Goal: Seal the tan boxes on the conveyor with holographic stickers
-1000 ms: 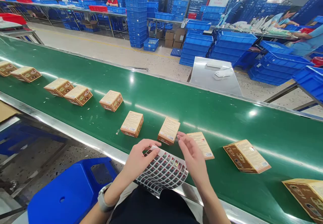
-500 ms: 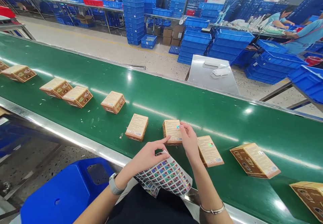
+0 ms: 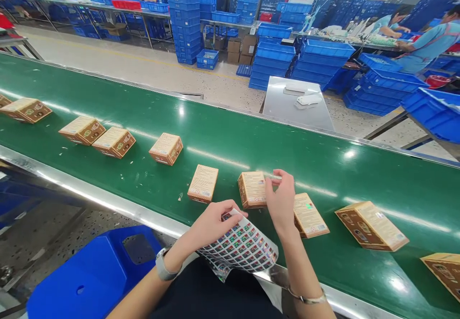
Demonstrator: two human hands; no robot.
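Note:
My left hand (image 3: 217,221) pinches a sheet of small shiny stickers (image 3: 247,244) between thumb and fingers; the sheet bends over the belt's near edge. Just ahead of it on the green conveyor belt (image 3: 223,137) lies a brown and cream printed box (image 3: 253,189), with a small shiny sticker on its top face. At that box's right side is my right hand (image 3: 282,199), its thumb and fingers apart and nothing visible between them. To the right, another box (image 3: 309,216) bears a shiny sticker and is partly behind my right wrist. On the left, a similar box (image 3: 203,184) shows no sticker.
More boxes lie along the belt, such as one box (image 3: 166,149) at left and a tilted box (image 3: 372,225) at right. A blue plastic stool (image 3: 86,271) stands at lower left. Across the belt are a metal table (image 3: 296,106), stacked blue crates (image 3: 183,19) and people working.
The boxes have shifted right along the belt. My right hand has moved right and its fingers have come off the sticker on the box. My left index finger has drawn back from that box.

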